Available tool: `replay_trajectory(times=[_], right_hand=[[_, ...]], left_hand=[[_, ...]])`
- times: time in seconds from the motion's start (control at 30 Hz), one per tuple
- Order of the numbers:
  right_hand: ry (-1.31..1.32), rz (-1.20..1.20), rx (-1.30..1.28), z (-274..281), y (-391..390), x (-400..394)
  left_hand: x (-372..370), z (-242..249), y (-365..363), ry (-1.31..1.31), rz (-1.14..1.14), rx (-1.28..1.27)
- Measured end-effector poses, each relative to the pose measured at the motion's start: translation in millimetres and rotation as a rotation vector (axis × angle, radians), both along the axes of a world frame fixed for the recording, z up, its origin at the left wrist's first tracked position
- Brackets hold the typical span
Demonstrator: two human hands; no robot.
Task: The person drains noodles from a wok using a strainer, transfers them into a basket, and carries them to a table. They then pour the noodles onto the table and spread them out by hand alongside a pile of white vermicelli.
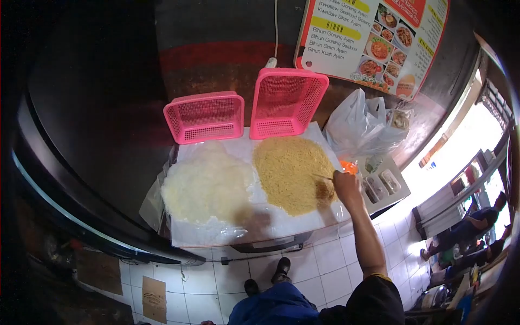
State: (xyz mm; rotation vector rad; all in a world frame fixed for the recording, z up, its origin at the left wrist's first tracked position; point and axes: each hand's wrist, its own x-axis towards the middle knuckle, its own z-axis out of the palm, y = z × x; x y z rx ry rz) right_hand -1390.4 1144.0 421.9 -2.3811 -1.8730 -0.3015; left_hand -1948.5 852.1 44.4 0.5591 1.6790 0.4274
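Head view, menu board (374,40) reading "Bihun Goreng Ayam", "Bihun Kuah Ayam", two pink baskets (205,116) (286,101), two noodle heaps, white pile (206,184) beside yellow pile (292,173) on plastic sheet (216,233), right hand (346,187) at the yellow pile's edge, fingers closed on thin stick (323,176), plastic bag (357,127) behind.

sleeve (379,295): short, black, yellow hem | trousers (276,309): blue | shoes (281,268): black
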Motion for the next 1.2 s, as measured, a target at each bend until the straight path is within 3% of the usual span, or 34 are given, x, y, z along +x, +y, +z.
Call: replay_trajectory(times=[0.07, 0.2, 0.33, 0.43, 0.47, 0.53, 0.6, 0.67, 0.73, 0.83, 0.87, 0.93, 1.0, 1.13, 1.2], right_hand=[[-0.034, 0.043, 0.029, -42, 33, -1], [0.189, -0.043, -0.092, -100, 91, -49], [0.148, 0.221, -0.308, -77, 67, -72], [0.129, 0.160, -0.340, -77, 54, -24], [0.094, 0.133, -0.328, -52, 44, -18], [0.105, 0.008, -0.155, -104, 81, 13], [0.075, -0.027, -0.217, -104, 78, -22], [0.042, 0.140, -0.381, -74, 62, -55], [0.045, 0.154, -0.402, -57, 55, -41], [-0.026, 0.050, -0.265, -58, 61, 2], [-0.011, 0.010, -0.365, -69, 65, 4], [0.018, -0.017, -0.262, -108, 74, -14], [0.117, 0.069, -0.168, -96, 55, -24], [0.186, -0.034, -0.284, -60, 19, -13], [0.095, 0.029, -0.064, -43, -5, -18]], left_hand=[[-1, -1, 3, 0.003, -0.001, -0.013], [2, 1, 15, 0.013, -0.024, -0.015], [0, 1, 23, 0.019, -0.040, -0.012], [-2, 0, 24, 0.020, -0.044, -0.012], [-2, 0, 24, 0.020, -0.042, -0.011], [-2, 1, 25, 0.021, -0.045, -0.013], [0, 1, 28, 0.019, -0.055, -0.013], [-1, 2, 32, 0.018, -0.062, -0.011], [-2, 1, 31, 0.018, -0.067, -0.016], [-4, -2, 32, 0.021, -0.088, -0.022], [-3, -2, 33, 0.018, -0.099, -0.024], [1, -1, 40, 0.017, -0.124, -0.028], [1, -3, 43, 0.019, -0.142, -0.034], [-2, -8, 40, 0.028, -0.199, -0.058], [-3, -9, 38, 0.035, -0.219, -0.068]])
